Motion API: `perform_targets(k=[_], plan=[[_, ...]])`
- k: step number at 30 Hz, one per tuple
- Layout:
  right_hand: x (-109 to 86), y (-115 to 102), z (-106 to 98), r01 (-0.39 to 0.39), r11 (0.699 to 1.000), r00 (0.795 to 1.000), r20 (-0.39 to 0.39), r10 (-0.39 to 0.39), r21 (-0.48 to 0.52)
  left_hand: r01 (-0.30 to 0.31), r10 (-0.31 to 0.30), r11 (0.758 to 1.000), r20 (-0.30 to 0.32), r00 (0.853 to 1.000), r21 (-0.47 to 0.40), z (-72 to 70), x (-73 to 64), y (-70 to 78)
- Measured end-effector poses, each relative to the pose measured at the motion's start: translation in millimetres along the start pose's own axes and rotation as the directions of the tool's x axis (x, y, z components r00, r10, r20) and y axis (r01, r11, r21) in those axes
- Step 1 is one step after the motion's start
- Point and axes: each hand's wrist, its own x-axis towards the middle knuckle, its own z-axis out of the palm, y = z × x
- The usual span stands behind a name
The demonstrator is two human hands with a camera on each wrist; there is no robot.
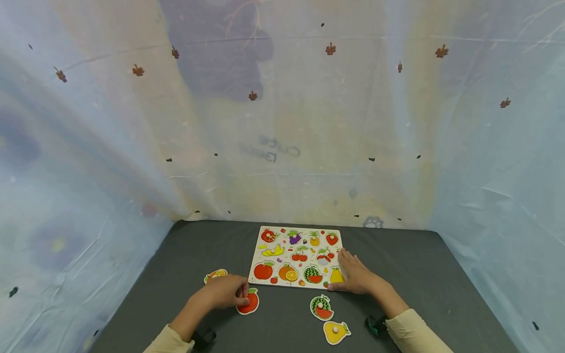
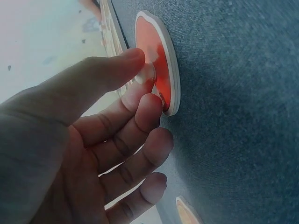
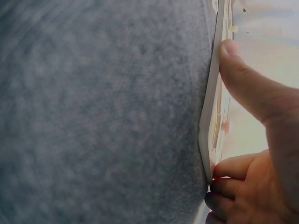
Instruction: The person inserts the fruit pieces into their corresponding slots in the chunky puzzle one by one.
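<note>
My left hand [image 1: 224, 291] pinches the small knob of a red apple puzzle piece [image 1: 252, 307] between thumb and forefinger. In the left wrist view the apple piece [image 2: 164, 58] stands near the dark tabletop, and the other fingers are loosely bent below it. The white fruit puzzle board [image 1: 282, 265] lies just beyond. At the board's near right corner my right hand [image 1: 355, 275] holds its edges, thumb on the near side and fingers along the right side. The right wrist view shows this thumb and the bent fingertips against the board's edge [image 3: 204, 128].
An orange piece [image 1: 216, 274] lies beyond my left hand, partly covered by it. A watermelon piece [image 1: 319, 314] and a yellow pear piece [image 1: 333, 338] lie in front of the board. A patterned curtain [image 1: 282, 122] hangs around the dark table [image 1: 410, 274].
</note>
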Motion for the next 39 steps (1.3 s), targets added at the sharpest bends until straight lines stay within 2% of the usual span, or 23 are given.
perform_targets(k=[14, 26, 39], plan=[[1.3, 2, 1, 0.006, 1.0, 1.0, -0.006, -0.006, 0.001, 0.021, -0.021, 1.0, 0.008, 1.0, -0.016, 1.0, 0.3, 1.0], [0.4, -2, 1, 0.011, 1.0, 1.0, -0.01, -0.011, 0.018, -0.023, 0.023, 0.998, -0.003, 1.0, -0.058, -2.6, 4.1, 3.9], [-3.1, -2, 0, 0.015, 1.0, 1.0, -0.005, -0.015, 0.02, -0.007, 0.007, 1.0, -0.056, 0.998, 0.002, -9.0, 15.2, 9.8]])
